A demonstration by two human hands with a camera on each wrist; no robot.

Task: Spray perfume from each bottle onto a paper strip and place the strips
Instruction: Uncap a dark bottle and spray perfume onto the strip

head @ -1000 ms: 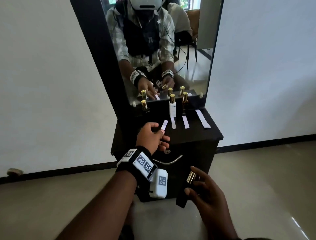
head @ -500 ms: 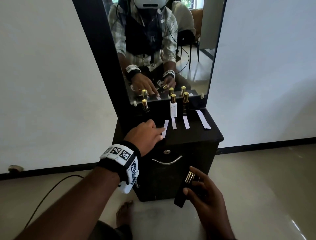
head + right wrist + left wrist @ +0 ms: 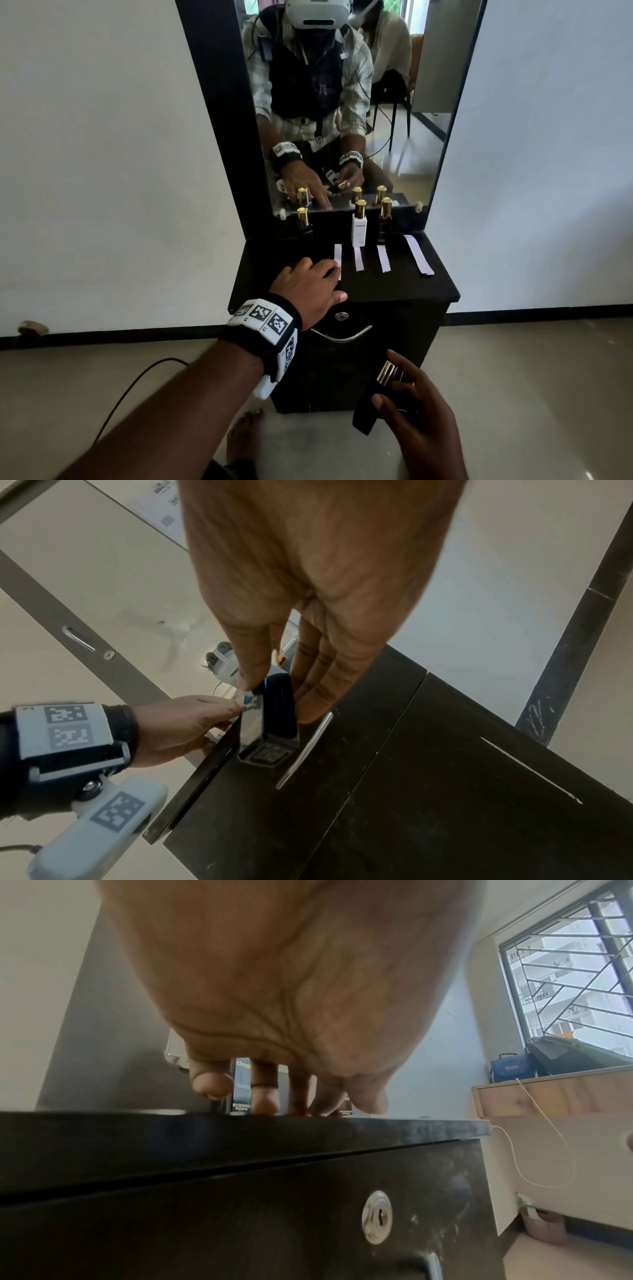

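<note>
My left hand point(image 3: 317, 282) lies palm down on the black cabinet top point(image 3: 397, 289), its straight fingertips point(image 3: 263, 1106) pressing the near end of the leftmost paper strip point(image 3: 337, 254). Three more strips point(image 3: 358, 259) point(image 3: 383, 259) point(image 3: 418, 255) lie to its right. A black bottle point(image 3: 304, 228), a white bottle point(image 3: 359, 229) and a dark bottle point(image 3: 385, 224), all gold-capped, stand along the back. Low in front of the cabinet, my right hand point(image 3: 407, 407) grips another black gold-capped perfume bottle point(image 3: 375, 397), seen from below in the right wrist view point(image 3: 278, 710).
A tall mirror point(image 3: 342, 102) rises behind the bottles and reflects me. The cabinet door has a keyhole point(image 3: 340, 316) and a curved metal handle point(image 3: 342, 336). A black cable point(image 3: 130, 387) and my bare foot point(image 3: 245, 431) are on the floor below.
My left hand turned palm down, moved forward and laid the strip it pinched onto the cabinet top left of the others. The right hand kept the black bottle almost still.
</note>
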